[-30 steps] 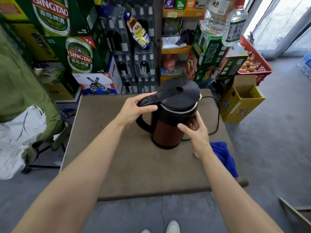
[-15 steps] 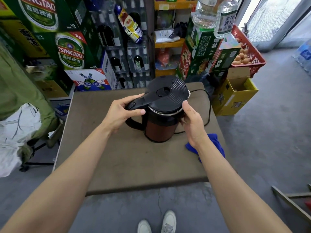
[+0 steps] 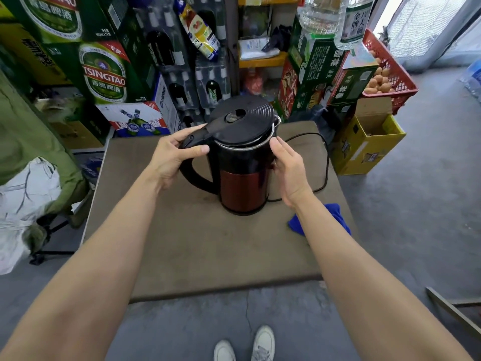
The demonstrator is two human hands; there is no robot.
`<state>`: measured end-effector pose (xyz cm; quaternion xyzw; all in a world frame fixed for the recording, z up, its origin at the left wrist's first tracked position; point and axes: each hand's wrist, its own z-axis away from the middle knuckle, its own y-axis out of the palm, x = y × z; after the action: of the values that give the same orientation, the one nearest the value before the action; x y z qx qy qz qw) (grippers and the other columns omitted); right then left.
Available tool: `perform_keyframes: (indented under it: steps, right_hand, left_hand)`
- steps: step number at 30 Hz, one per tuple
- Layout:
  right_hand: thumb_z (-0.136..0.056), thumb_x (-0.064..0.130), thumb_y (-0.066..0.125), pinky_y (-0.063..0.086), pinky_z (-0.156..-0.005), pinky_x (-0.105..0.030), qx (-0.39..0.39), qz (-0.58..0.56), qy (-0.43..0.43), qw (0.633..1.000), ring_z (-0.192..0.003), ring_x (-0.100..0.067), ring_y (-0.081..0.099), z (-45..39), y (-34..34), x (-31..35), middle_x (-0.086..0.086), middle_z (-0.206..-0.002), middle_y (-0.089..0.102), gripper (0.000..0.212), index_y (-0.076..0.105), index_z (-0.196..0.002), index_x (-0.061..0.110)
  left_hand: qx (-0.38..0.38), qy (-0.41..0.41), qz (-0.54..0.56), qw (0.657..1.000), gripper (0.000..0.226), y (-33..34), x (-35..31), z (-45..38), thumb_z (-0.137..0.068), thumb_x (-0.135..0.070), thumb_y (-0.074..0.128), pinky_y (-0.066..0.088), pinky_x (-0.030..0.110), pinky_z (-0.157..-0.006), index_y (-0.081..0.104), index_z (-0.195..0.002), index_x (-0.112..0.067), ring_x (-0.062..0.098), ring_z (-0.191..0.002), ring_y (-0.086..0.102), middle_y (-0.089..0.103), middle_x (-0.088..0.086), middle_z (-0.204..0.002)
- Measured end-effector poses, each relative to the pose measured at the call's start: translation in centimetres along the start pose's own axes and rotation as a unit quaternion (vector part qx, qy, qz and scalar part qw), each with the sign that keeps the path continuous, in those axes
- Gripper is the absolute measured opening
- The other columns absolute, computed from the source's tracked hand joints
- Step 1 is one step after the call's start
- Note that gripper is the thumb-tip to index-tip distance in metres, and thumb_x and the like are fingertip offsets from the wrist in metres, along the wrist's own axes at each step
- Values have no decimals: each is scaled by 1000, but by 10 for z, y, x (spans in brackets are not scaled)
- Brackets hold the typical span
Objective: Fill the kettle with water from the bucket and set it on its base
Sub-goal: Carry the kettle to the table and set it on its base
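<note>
Kettle (image 3: 243,162) upright on a brown desk (image 3: 203,246) in a crowded shop storeroom.

The left hand (image 3: 173,158) curls around the top of the black handle, thumb pressed on it; the right hand (image 3: 287,169) lies spread and flat against the kettle's side just under the rim. The black lid (image 3: 242,121) sits tilted, slightly lifted. A black cord (image 3: 324,162) loops across the desk behind the kettle, and a blue cloth (image 3: 335,216) lies at the right edge, partly under the forearm. Beyond the desk stand green beer cartons (image 3: 101,71), a yellow box (image 3: 367,142) and a red crate (image 3: 390,76) of eggs; the floor (image 3: 416,204) is grey concrete.
</note>
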<state>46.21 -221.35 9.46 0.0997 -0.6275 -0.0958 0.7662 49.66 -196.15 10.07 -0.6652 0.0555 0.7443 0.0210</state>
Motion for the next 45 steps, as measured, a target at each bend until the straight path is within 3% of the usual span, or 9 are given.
perform_keyframes:
  steps: [4, 9, 13, 17, 21, 28, 34, 37, 45]
  right_hand:
    - [-103, 19, 50, 51, -85, -15, 3, 4, -17, 1000, -107, -1, 68, 11, -5, -5, 12, -111, 75, 23, 68, -116, 23]
    - [-98, 33, 56, 43, -108, -25, -22, 72, -30, 997, -131, -7, 55, 20, 3, -14, 4, -142, 60, 47, 52, -143, 20]
    - [-91, 54, 56, 40, -113, -37, -45, 58, -27, 997, -130, -12, 55, 17, 7, -10, 5, -136, 63, 53, 58, -135, 25]
    - [-74, 78, 62, 34, -118, -42, -46, 33, -32, 998, -138, -13, 48, 9, 7, -17, 3, -147, 56, 92, 50, -146, 21]
    - [-69, 80, 64, 35, -117, -45, -72, 23, -29, 997, -135, -16, 52, 10, 8, -17, 2, -142, 61, 93, 58, -140, 20]
    - [-91, 34, 68, 56, -85, -27, -122, 37, -4, 992, -100, -15, 69, 3, 23, 11, 11, -95, 76, 7, 72, -86, 30]
    - [-91, 11, 69, 55, -60, -16, -160, -87, 73, 981, -88, -8, 67, 2, 26, 21, 0, -104, 72, 47, 58, -136, 5]
    - [-90, 8, 69, 55, -69, -23, -179, -115, 87, 973, -91, -11, 67, 5, 31, 23, -10, -122, 69, 52, 55, -140, 4]
    - [-87, 4, 71, 54, -70, -28, -245, -92, 95, 961, -106, -26, 64, -4, 36, 23, -15, -130, 66, 52, 59, -138, 5]
  left_hand:
    - [5, 5, 7, 1000, 65, 5, 11, 13, -54, -13, 90, 49, 24, -100, 73, -116, -25, 16, -121, 65, 74, 0, -120]
    - [26, 0, -23, 999, 70, -4, 11, 20, -57, -17, 88, 48, 20, -98, 68, -124, -23, 8, -118, 65, 73, -8, -120]
    - [56, -3, -163, 985, 75, -7, -7, 26, -69, -27, 83, 39, 34, -116, 58, -140, -22, 6, -131, 54, 61, -6, -139]
    - [59, 30, -323, 944, 98, 11, -41, 32, -71, -58, 79, 22, 36, -120, 26, -153, -48, 10, -152, 20, 17, -10, -167]
    - [99, 108, -450, 881, 99, 48, -61, 14, -71, -71, 71, 24, 48, -122, 23, -154, -47, 17, -154, 15, 13, -7, -168]
    - [135, 56, -576, 804, 94, 63, -58, -3, -72, -71, 70, 24, 56, -119, 27, -153, -48, 27, -155, 10, 17, -2, -168]
    - [132, 66, -601, 786, 90, 64, -52, 4, -81, -71, 61, 20, 51, -120, 18, -156, -45, 24, -156, 2, 8, -3, -169]
    - [130, 96, -650, 743, 88, 68, -44, 6, -88, -72, 48, 12, 45, -124, 9, -159, -37, 28, -156, 2, 3, 6, -169]
    - [175, 62, -676, 713, 94, 72, -64, -1, -86, -70, 57, 23, 47, -119, 11, -159, -34, 28, -155, 7, 7, 7, -169]
